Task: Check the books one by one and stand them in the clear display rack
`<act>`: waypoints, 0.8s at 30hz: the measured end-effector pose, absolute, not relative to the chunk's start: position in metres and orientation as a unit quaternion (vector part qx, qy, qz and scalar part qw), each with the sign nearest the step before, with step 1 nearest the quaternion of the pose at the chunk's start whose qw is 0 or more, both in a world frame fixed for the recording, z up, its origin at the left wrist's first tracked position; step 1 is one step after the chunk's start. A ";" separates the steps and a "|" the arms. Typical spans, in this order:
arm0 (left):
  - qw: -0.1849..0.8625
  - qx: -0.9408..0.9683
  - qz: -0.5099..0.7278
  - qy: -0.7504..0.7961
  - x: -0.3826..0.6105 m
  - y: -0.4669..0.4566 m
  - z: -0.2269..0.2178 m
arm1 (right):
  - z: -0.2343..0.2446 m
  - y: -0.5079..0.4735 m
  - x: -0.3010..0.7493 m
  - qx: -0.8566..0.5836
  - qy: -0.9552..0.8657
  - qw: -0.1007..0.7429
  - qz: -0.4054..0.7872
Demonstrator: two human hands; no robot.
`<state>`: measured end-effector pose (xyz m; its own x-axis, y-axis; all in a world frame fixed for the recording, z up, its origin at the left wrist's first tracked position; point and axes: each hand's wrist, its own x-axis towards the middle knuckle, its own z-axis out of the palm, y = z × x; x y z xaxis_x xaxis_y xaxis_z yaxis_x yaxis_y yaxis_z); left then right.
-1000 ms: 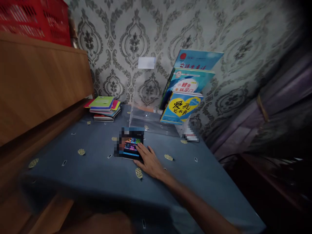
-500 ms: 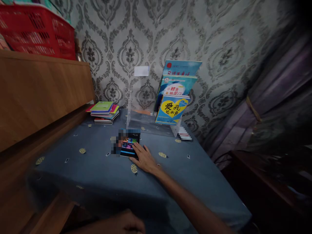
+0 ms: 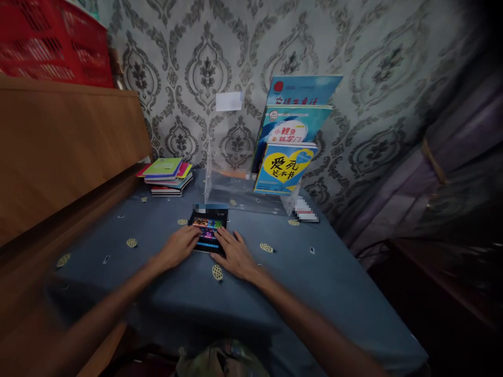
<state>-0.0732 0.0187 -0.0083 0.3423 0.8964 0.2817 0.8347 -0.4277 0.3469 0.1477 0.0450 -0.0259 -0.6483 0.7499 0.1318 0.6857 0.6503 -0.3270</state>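
Note:
A dark book (image 3: 208,215) with small colourful pictures and a blue strip on its cover lies flat on the table, its top edge partly pixelated. At its left side rests my left hand (image 3: 178,247), fingers extended over the cover's edge. My right hand (image 3: 236,255) lies flat with fingers spread, the fingertips on the book's right side. Neither hand lifts the book. Behind it stands a clear acrylic rack (image 3: 231,198) holding several upright books, the front one a blue and yellow book (image 3: 285,168).
A stack of books (image 3: 167,177) sits at the table's back left, beside a wooden cabinet (image 3: 70,136) carrying a red basket (image 3: 78,55). A pixelated flat item (image 3: 305,209) lies right of the rack. The patterned blue tablecloth (image 3: 314,293) covers the table; a curtain (image 3: 412,183) hangs at right.
My left hand has come up from the bottom edge of the view onto the book's left side. My right hand stays on the book. The view has shifted slightly.

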 end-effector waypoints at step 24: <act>-0.019 0.796 0.197 0.572 -0.090 0.133 -0.050 | -0.041 0.150 0.149 -0.481 -0.850 0.179 0.114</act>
<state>-0.0898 0.1327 -0.0498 0.2677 0.9030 0.3360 0.9183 -0.3447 0.1947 0.1487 0.1504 -0.0405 -0.4723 0.8595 0.1956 0.7778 0.5107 -0.3663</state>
